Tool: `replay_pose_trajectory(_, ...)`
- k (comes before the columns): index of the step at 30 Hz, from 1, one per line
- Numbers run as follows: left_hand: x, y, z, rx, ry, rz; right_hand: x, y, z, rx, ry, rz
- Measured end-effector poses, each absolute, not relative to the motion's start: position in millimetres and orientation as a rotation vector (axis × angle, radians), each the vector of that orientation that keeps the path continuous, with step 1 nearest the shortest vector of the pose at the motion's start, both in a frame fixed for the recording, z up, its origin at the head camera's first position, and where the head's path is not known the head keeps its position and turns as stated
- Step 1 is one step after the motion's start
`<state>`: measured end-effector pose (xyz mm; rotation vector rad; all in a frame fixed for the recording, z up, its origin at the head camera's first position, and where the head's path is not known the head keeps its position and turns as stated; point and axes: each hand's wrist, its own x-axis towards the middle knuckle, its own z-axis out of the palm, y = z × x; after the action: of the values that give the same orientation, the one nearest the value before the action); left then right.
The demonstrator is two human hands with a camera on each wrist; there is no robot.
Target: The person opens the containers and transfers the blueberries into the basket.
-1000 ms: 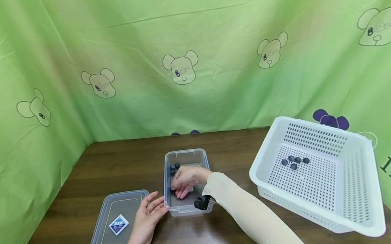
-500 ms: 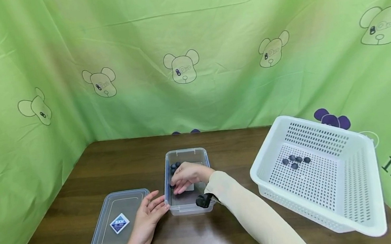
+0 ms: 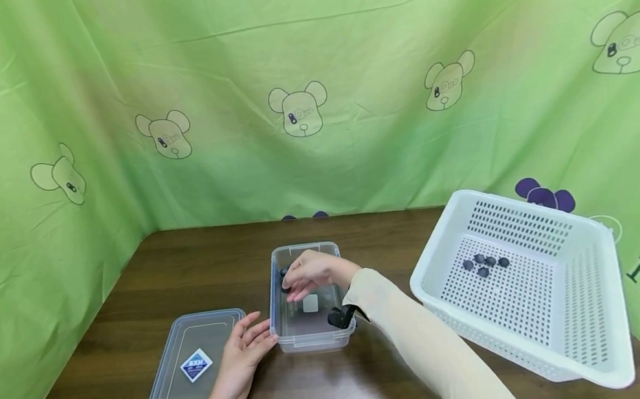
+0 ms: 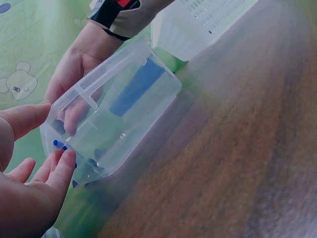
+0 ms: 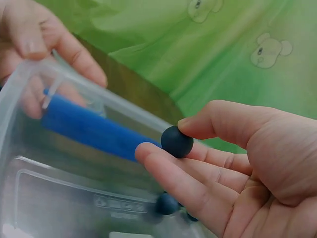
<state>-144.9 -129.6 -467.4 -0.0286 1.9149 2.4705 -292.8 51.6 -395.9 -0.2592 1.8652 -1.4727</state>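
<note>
The clear plastic container [image 3: 314, 342] stands on the wooden table in front of me. Over its inside, my right hand [image 3: 314, 271] pinches a dark blue blueberry [image 5: 177, 142] between thumb and fingers, plain in the right wrist view. Below it on the container's floor lies another blueberry [image 5: 167, 203], with one more partly hidden behind the fingers. At the near left corner my left hand [image 3: 243, 358] touches the rim with its thumb [image 4: 34, 118], its other fingers extended loosely along the outside.
A clear lid [image 3: 171, 397] with blue edging and a diamond label lies at left, partly under the left forearm. To the right stands a white perforated basket [image 3: 423, 292] holding several blueberries [image 3: 482, 271]. A green curtain [image 3: 352, 170] hangs behind the table.
My right hand has lifted and moved toward the container's far end, uncovering a pale square on its floor. The left hand has stayed at the corner.
</note>
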Motion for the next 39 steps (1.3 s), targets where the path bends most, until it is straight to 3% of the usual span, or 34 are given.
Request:
replay_pose_trajectory(22, -144.8, -129.5, -467.2, -0.040, 1.913, 2.466, -300.8, 105.8, -346.7, -0.396, 1.920, -1.552)
replay_pose_trajectory(39, -144.4, -129.7, -465.6, -0.030, 1.904, 2.472, -304.6, 174.4, -330.9, -0.361, 1.935, -1.658)
